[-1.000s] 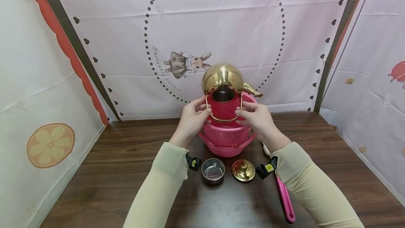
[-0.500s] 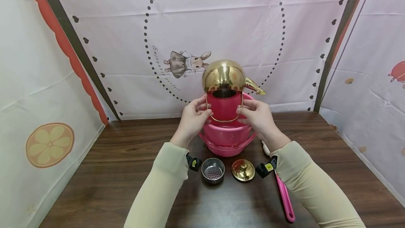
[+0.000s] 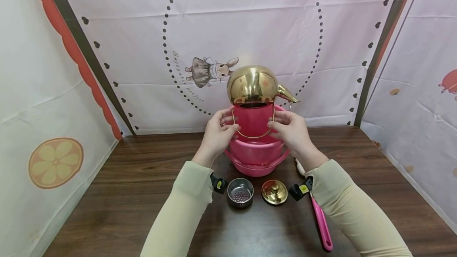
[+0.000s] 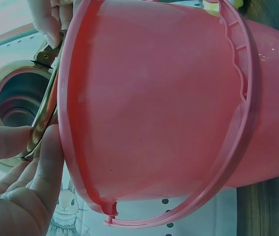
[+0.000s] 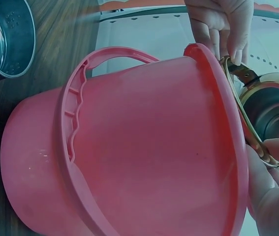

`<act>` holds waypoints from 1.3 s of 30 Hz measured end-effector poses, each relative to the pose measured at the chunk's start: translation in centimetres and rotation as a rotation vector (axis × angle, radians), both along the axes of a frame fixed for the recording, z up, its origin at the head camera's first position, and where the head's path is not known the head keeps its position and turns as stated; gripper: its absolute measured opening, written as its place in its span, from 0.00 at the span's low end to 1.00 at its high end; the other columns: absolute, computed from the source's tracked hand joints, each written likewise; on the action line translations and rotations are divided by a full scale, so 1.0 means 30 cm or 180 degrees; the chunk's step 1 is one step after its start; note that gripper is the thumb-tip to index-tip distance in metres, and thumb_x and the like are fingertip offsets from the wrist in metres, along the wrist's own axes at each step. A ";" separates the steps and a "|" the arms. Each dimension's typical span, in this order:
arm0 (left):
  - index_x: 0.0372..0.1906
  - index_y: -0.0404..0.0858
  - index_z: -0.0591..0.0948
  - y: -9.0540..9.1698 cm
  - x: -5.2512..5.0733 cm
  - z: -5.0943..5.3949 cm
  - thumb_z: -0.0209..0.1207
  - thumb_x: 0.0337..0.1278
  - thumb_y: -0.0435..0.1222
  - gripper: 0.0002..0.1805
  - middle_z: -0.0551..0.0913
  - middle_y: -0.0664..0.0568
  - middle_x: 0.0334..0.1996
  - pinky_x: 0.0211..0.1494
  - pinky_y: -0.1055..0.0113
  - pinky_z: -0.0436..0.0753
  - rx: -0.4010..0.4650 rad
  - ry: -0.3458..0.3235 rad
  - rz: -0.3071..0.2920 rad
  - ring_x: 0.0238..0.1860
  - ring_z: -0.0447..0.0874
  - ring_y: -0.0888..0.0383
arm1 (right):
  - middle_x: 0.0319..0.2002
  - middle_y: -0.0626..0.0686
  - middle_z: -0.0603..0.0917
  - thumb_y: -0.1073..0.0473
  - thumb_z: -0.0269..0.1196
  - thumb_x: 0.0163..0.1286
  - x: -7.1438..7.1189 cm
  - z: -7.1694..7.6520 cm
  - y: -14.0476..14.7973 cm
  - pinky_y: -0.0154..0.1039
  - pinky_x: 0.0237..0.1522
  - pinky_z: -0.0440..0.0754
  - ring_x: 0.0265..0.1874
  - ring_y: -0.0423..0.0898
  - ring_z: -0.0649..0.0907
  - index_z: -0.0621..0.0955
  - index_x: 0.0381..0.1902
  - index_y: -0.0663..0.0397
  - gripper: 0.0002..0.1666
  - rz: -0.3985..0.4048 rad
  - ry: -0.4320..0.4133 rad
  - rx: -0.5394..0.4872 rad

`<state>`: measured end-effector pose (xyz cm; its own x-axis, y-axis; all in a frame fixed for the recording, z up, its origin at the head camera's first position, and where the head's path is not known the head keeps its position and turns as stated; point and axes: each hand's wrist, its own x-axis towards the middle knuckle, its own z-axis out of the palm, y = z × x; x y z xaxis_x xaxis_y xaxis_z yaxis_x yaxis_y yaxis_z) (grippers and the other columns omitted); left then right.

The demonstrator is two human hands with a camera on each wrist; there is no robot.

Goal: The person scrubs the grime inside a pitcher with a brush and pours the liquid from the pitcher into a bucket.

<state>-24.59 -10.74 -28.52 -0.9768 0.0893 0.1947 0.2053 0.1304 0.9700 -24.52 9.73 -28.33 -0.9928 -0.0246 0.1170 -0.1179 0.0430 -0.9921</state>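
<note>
A shiny gold teapot (image 3: 252, 84) is held tipped over the pink bucket (image 3: 255, 154), its round mouth facing down and its spout (image 3: 287, 93) slanting down to the right. A faint clear streak shows below the spout. Its thin gold handle (image 3: 252, 136) hangs under the body. My left hand (image 3: 218, 132) pinches one side of this handle between thumb and fingers; my right hand (image 3: 290, 132) pinches the other side. Both wrist views show the handle gripped beside the bucket's rim, and the teapot's hollow inside (image 4: 21, 98). The bucket's contents are hidden.
On the wooden table, nearer me, stand a perforated metal strainer (image 3: 240, 193) and a gold lid (image 3: 274, 192). A pink-handled utensil (image 3: 322, 223) lies at the right, partly under my right forearm. A printed cloth (image 3: 135, 110) hangs behind the table.
The teapot has tipped further, so its mouth looks narrower and its body sits slightly higher. Its spout has shifted a little to the right. Both hands stay on the handle.
</note>
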 end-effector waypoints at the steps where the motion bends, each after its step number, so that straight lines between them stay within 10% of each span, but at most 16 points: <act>1: 0.66 0.39 0.65 0.000 0.001 0.000 0.55 0.61 0.25 0.28 0.77 0.42 0.54 0.36 0.68 0.82 -0.0008 0.0005 0.0007 0.40 0.82 0.53 | 0.49 0.61 0.78 0.69 0.59 0.64 -0.001 0.000 0.000 0.34 0.36 0.85 0.36 0.38 0.84 0.72 0.61 0.68 0.26 -0.0007 0.0011 -0.0008; 39: 0.63 0.36 0.65 0.014 0.023 0.009 0.55 0.60 0.24 0.26 0.76 0.37 0.57 0.54 0.57 0.80 -0.0122 0.0313 0.0060 0.53 0.81 0.46 | 0.41 0.51 0.80 0.71 0.59 0.63 0.016 0.005 0.006 0.31 0.35 0.84 0.33 0.32 0.82 0.73 0.59 0.66 0.25 -0.0168 0.0313 0.0006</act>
<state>-23.90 -10.31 -28.25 -0.9547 0.0802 0.2865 0.2963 0.1719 0.9395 -24.04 9.91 -28.16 -0.9765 0.0271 0.2138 -0.2122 0.0535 -0.9758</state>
